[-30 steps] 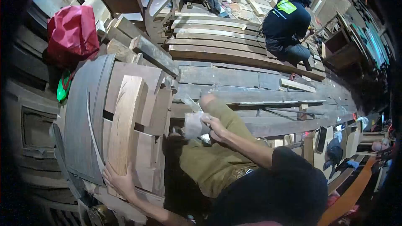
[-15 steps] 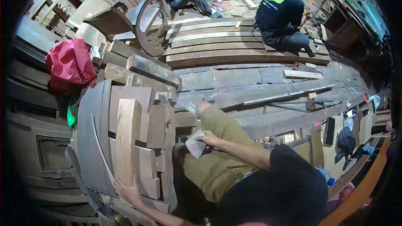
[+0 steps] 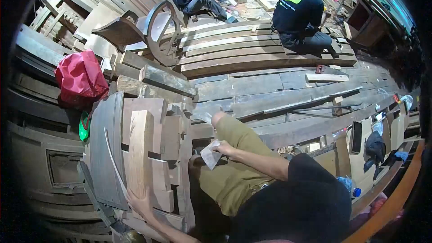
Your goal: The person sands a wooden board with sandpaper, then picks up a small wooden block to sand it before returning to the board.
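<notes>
A pale wooden block (image 3: 140,148) lies lengthwise on a stack of boards to my left. My left hand (image 3: 141,204) grips its near end, fingers on one side and thumb on the other. Beside it, a thin curved pale strip (image 3: 115,166) runs over a dark panel (image 3: 105,153). Over my thigh, my right hand (image 3: 223,147) is closed on a pale folded sheet (image 3: 209,155), whose material I cannot make out for certain.
A pink bag (image 3: 81,78) sits at the left, near a wooden chair (image 3: 159,31). Planks (image 3: 225,65) lie ahead, where two people sit working. To my right are a phone (image 3: 356,137), a bottle (image 3: 350,186) and a dark cloth-like item (image 3: 374,148).
The view has shifted slightly, so most things sit a little lower and further right. Both hands keep their holds; the block and the sheet look much the same.
</notes>
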Tool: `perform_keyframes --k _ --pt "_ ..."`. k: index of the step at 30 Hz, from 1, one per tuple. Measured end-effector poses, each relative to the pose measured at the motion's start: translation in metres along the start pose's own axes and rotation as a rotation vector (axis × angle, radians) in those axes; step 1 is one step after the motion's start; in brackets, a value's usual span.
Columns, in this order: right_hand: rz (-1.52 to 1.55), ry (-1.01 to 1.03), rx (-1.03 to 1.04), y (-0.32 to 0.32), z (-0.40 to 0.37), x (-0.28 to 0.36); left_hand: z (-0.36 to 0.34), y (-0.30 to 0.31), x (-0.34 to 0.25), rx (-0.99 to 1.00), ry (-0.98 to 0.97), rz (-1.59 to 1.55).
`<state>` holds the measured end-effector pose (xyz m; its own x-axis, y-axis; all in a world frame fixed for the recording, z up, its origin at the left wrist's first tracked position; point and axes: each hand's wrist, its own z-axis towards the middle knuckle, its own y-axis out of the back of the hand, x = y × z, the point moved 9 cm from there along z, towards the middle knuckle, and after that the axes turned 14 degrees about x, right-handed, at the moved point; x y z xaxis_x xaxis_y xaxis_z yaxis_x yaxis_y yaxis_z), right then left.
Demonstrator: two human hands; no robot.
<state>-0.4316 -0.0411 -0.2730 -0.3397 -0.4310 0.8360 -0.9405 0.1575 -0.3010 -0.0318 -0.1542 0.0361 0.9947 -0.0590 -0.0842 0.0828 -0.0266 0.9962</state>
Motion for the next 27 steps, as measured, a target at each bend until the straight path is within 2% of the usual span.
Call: perform_keyframes --k 2,6,7,10,13,16,22,25,27 --pt "-0.015 0.008 -0.01 0.0 -0.003 0.002 0.001 0.007 -0.008 0.071 -0.017 -0.009" --pt "-0.03 0.033 -0.016 0.001 -0.005 0.005 -0.011 0.005 -0.013 -0.035 -0.111 -0.01" --pt "-0.035 0.036 -0.018 0.001 -0.005 0.005 -0.016 0.002 -0.013 0.002 -0.073 -0.109" --pt "-0.04 0.048 -0.02 0.001 -0.004 0.005 -0.019 0.0 -0.022 0.089 -0.192 -0.261" --pt "-0.041 0.07 -0.021 0.0 -0.001 0.006 -0.04 0.012 -0.037 0.07 -0.047 -0.263" --pt "-0.047 0.087 -0.021 -0.002 0.001 0.005 -0.041 0.008 -0.036 0.011 -0.195 -0.225" --pt "-0.041 0.025 -0.008 -0.004 -0.008 0.01 -0.047 0.002 -0.033 0.123 -0.143 -0.283" --pt "0.038 0.021 -0.013 -0.001 -0.016 0.012 -0.05 0.001 -0.03 0.02 -0.216 -0.178" --pt "0.076 0.014 0.0 -0.003 -0.017 0.012 -0.045 -0.002 -0.027 0.106 -0.171 -0.223"
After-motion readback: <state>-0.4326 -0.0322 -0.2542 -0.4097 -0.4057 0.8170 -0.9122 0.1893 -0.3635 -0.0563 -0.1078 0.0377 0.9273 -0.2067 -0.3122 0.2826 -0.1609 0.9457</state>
